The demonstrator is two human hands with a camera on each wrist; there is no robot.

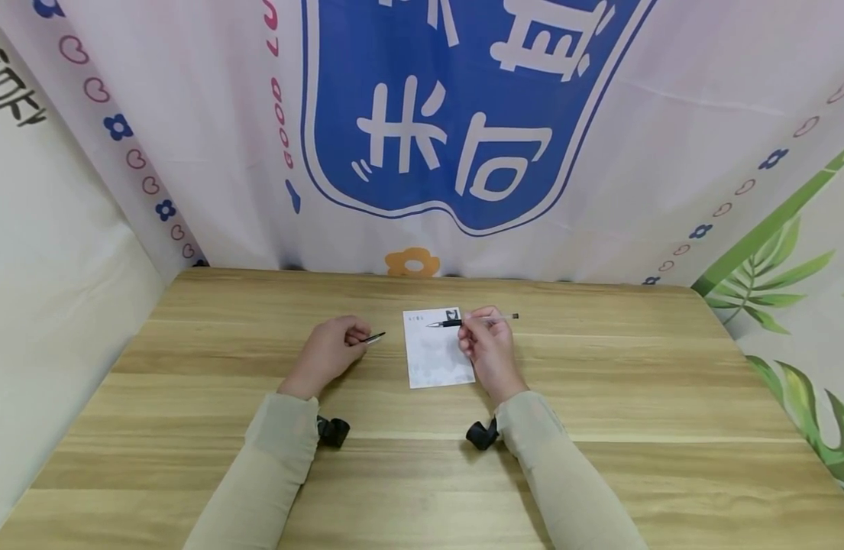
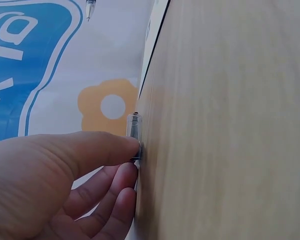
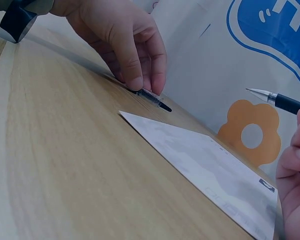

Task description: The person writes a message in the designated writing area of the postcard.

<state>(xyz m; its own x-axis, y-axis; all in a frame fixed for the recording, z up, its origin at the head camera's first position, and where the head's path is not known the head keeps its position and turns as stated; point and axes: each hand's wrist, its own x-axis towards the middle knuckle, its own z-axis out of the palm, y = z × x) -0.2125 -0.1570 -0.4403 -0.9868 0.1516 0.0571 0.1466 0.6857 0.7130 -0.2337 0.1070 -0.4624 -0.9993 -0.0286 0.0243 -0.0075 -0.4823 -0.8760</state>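
In the head view my right hand point(image 1: 492, 353) holds a gel pen point(image 1: 452, 323) with a black grip and clear barrel. Its bare metal tip points left, above the top of a small white sheet of paper point(image 1: 435, 355). Left of the sheet, my left hand point(image 1: 328, 353) pinches a clear pen cap point(image 2: 134, 125) with a dark clip between thumb and fingers. The cap is right at the tabletop; whether it touches the wood I cannot tell. In the right wrist view the pen tip point(image 3: 260, 93) stands clear of the paper point(image 3: 200, 170).
The wooden table point(image 1: 408, 489) ends at a printed curtain point(image 1: 243, 206) behind the paper. A black wrist strap piece point(image 1: 334, 432) hangs at the left cuff, and another dark piece point(image 1: 482, 435) at the right cuff. A leaf-patterned cloth point(image 1: 772, 275) borders the right side.
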